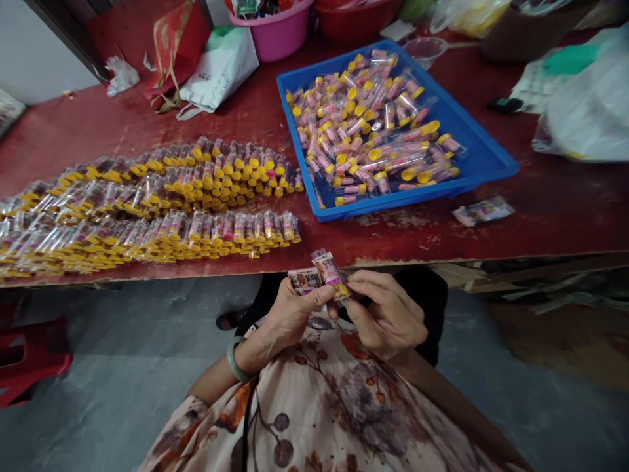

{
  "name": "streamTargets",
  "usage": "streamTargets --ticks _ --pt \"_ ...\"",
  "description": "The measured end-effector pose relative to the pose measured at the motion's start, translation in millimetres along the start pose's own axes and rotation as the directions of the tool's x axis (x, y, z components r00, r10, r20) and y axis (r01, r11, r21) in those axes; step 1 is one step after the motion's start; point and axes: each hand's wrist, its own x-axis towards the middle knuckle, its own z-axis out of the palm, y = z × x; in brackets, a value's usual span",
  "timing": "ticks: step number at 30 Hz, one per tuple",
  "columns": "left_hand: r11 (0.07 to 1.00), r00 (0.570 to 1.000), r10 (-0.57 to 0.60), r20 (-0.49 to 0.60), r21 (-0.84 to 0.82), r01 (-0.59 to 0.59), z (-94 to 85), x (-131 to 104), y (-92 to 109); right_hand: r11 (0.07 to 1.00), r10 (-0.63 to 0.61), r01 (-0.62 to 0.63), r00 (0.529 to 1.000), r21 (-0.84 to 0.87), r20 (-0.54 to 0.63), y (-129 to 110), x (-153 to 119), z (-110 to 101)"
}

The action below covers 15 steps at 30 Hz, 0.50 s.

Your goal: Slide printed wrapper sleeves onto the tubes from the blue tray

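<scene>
Held in front of my lap, my left hand [292,308] is closed on a small stack of printed plastic sleeves [304,280], its thumb pressing the lower end of a clear yellow-capped tube [330,272]. The tube stands tilted, with a printed sleeve appearing to be around or against it; I cannot tell which. From the other side, the fingers of my right hand [388,314] pinch the tube's lower right edge. Beyond my hands, a blue tray [481,157] holds many loose tubes [363,131] with pink contents and yellow caps.
Rows of stacked yellow-capped tubes [236,229] line the left of the red table [393,239]. More printed sleeves [484,211] lie right of the tray. Behind are a white bag [221,69], a pink basin [278,33] and a plastic bag [584,111]. A red stool [34,357] stands lower left.
</scene>
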Motion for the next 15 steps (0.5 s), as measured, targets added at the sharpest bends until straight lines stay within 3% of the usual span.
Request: streamTargets --ticks 10,15 --pt "1.0 0.999 -0.002 0.052 0.016 0.001 -1.6 -0.3 0.3 1.0 0.01 -0.01 1.0 0.016 -0.004 -0.7 0.2 0.2" --pt "0.999 1.0 0.009 0.024 0.03 -0.01 -2.6 -2.3 0.6 1.0 -0.002 0.002 1.0 0.013 0.01 -3.4 1.9 -1.8"
